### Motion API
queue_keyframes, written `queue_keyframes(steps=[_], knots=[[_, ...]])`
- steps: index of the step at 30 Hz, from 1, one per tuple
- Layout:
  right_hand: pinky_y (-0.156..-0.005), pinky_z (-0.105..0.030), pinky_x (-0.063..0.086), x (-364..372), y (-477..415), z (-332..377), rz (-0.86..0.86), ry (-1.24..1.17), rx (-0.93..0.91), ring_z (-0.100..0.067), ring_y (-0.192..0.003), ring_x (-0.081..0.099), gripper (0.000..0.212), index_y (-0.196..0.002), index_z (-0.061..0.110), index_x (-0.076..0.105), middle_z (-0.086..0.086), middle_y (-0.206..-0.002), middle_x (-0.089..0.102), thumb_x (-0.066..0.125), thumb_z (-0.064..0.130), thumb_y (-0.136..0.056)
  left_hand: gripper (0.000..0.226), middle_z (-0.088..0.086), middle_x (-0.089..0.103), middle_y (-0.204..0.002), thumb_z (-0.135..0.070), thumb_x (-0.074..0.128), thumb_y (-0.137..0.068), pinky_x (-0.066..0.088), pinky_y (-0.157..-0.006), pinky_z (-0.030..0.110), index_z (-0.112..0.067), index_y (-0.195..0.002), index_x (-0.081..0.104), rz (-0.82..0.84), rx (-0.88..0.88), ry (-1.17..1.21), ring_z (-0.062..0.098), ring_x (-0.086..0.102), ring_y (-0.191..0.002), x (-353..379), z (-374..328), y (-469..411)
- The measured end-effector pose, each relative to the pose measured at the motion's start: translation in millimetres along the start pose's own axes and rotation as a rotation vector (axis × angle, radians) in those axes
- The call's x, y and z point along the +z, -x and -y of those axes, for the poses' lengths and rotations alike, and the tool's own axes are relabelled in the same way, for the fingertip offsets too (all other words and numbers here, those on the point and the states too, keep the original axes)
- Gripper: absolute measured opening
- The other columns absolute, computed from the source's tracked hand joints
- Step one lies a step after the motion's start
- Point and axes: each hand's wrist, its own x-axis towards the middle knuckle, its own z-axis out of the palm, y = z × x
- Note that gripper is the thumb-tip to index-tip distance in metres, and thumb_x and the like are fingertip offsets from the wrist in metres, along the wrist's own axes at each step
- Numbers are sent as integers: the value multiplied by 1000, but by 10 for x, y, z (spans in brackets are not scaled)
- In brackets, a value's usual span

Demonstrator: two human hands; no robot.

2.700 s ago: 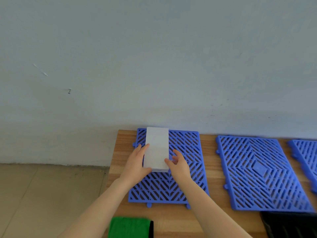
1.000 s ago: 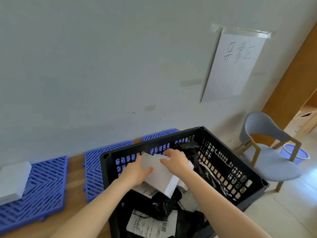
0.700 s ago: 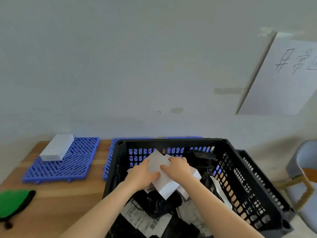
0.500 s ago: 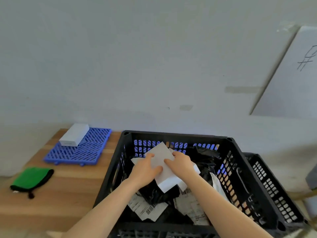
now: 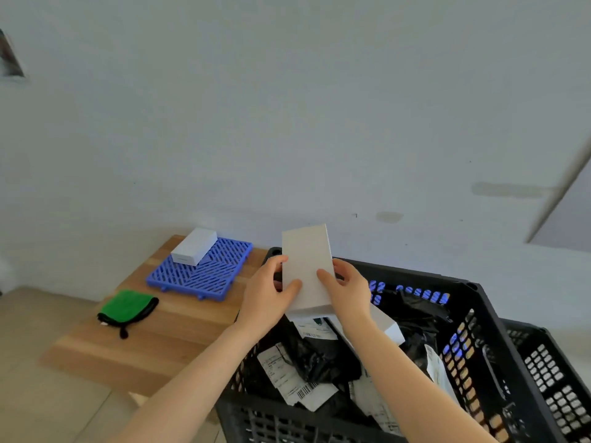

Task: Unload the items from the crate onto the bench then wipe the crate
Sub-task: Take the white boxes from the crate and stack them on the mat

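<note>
A parcel-sorting room: crate of labelled parcels, wooden bench.

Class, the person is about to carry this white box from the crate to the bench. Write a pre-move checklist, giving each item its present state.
1. Left hand and right hand both grip the held white box: ok.
2. That box raised off the crate contents: ok.
3. Free room on the blue mat beside the first box: ok.
4. Green cloth lies apart from the mat: ok.
5. Crate emptied for wiping: not ok; black bags inside.
6. Box sealed: cannot tell.
</note>
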Motion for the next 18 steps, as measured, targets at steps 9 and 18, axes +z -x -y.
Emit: queue_keyframes(steps=[9, 18], knots=[[-58, -15, 40, 1146, 89, 519, 70, -102, -109, 3, -84, 56, 30, -116, 26, 58, 8, -111, 63, 64, 34, -88, 46, -21, 43, -129, -34, 61, -95, 54, -78, 18, -37, -137, 43, -70, -8, 105, 2, 55, -108, -1097, 425, -186], [-58, -14, 41, 2771, 158, 753, 159, -68, -97, 3, -85, 54, 43, -128, 27, 53, 8, -118, 59, 65, 36, -88, 47, -11, 51, -135, -33, 66, -92, 51, -78, 17, -32, -135, 49, -119, -32, 70, 9, 61, -103, -2372, 1452, -510]])
